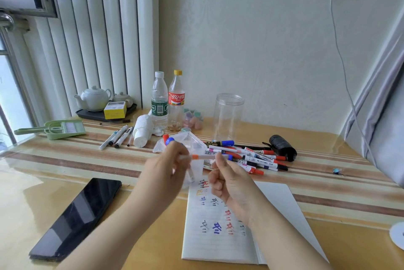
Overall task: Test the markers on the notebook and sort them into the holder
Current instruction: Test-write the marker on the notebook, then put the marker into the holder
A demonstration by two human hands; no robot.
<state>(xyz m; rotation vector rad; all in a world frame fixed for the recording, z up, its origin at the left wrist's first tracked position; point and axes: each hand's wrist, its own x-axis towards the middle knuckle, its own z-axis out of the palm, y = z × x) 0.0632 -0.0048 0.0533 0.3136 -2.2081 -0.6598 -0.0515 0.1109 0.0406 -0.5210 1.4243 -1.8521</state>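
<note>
Surface: a striped surface carried the whole job, with a phone lying near left.
Notebook: the notebook lay open at near centre, its page already showing red, blue and orange test marks.
Holder: a clear jar, apparently the holder, stood at far centre and looked empty, so sorting seemed not yet begun.
Markers: a heap of markers waited just right of centre; a few more pens lay far left.
Hands: above the notebook, the left hand gripped a white marker by its barrel while the right hand pinched its other end, seemingly at the cap; motion blur hid the detail.
</note>
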